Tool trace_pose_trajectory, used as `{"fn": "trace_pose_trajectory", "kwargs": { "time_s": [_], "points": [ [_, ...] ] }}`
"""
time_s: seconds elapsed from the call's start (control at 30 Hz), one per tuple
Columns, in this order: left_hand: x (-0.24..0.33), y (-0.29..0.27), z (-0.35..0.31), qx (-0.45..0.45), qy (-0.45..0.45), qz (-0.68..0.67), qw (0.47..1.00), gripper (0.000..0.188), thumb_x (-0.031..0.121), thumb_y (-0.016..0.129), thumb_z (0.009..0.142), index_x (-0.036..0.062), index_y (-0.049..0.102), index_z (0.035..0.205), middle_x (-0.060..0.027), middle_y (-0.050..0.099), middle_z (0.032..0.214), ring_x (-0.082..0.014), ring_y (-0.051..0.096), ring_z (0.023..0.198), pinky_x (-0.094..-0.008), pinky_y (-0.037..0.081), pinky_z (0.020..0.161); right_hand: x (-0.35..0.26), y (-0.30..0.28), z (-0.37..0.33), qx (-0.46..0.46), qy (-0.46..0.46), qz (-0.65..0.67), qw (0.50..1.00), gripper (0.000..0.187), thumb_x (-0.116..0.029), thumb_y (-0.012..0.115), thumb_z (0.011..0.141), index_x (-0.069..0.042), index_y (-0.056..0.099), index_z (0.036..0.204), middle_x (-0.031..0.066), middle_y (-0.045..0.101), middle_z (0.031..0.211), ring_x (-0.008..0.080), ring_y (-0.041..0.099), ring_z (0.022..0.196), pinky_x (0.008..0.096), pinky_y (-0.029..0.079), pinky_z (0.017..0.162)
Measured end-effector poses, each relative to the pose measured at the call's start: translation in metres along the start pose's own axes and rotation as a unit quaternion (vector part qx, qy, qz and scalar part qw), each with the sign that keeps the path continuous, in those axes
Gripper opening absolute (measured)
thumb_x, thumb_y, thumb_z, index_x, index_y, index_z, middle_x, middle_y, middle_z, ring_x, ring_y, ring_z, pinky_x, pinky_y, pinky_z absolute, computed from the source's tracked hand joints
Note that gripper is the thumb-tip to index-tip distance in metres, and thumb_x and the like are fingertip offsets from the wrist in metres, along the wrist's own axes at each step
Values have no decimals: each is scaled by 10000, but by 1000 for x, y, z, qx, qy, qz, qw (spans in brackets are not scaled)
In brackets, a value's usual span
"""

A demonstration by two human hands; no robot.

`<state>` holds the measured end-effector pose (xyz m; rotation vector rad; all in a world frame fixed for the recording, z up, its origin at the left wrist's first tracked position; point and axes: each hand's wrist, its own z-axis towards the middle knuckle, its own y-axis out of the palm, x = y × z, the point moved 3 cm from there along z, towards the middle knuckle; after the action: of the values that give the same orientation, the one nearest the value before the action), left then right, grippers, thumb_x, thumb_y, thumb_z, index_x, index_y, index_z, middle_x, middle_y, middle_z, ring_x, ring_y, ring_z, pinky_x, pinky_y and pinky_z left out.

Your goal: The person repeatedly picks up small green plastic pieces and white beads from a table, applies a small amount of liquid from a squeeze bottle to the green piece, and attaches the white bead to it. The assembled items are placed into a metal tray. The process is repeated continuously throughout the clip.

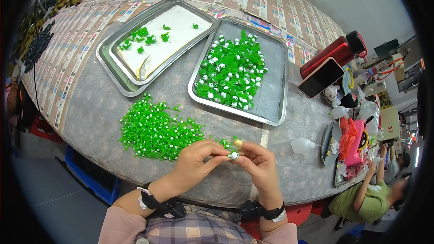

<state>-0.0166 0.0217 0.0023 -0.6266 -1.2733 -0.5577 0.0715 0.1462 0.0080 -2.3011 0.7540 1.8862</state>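
Near the table's front edge, my left hand [198, 157] and my right hand [258, 161] meet fingertip to fingertip. Both pinch a small green and white plastic piece [233, 155] with a dark dot on its white part. A yellowish cover sits on one fingertip of my right hand. Just beyond my left hand spreads a pile of small green pieces with white dots [156, 129]. A few more green bits lie right behind my fingers. Farther off, a metal tray [274, 81] holds many green pieces and white balls with dark dots.
At the far left, stacked metal trays [108, 70] hold a white sheet with several green pieces. To the right stand a red bottle [332, 54], a phone [321, 77] leaning on it, a white squeeze bottle [304, 145] and a pink container [354, 144]. Another person [368, 199] sits at the right.
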Motion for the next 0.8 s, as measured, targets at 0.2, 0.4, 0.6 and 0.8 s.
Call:
{"fn": "trace_pose_trajectory", "kwargs": {
  "time_s": [0.2, 0.4, 0.6, 0.8],
  "points": [
    [6, 2, 0, -15, 102, 125, 987, 115, 83, 633, 663, 46, 586, 761, -74, 576, 740, -229, 557, 697, -296, 445, 615, 3, -9, -3, -37, 18, -55, 998, 223, -28, 564, 757, 22, 553, 974, 70, 588, 858, 88, 541, 741, 187, 433, 641],
    [0, 1, 1, -39, -41, 48, 997, 87, 88, 600, 713, 25, 569, 764, -59, 576, 733, -161, 564, 670, -264, 444, 611, 6, -8, 1, -12, 22, -45, 999, 201, -41, 572, 755, 27, 558, 943, 68, 592, 838, 92, 549, 741, 195, 437, 637],
    [-24, -55, 40, 142, -186, -347, 908, 131, 100, 570, 760, 18, 540, 857, -34, 564, 727, -120, 543, 616, -223, 453, 616, -12, -35, 10, 104, -107, -281, 948, 150, -47, 607, 701, -6, 574, 842, 70, 590, 751, 108, 556, 642, 206, 429, 569],
    [-20, -113, 72, 254, -130, -464, 838, 312, 99, 483, 818, -3, 434, 1109, -40, 549, 827, -74, 527, 689, -186, 476, 619, -8, -23, 10, 12, -99, -493, 864, 121, -65, 603, 673, -30, 552, 777, 80, 547, 701, 179, 543, 586, 256, 428, 522]
  ]
}}
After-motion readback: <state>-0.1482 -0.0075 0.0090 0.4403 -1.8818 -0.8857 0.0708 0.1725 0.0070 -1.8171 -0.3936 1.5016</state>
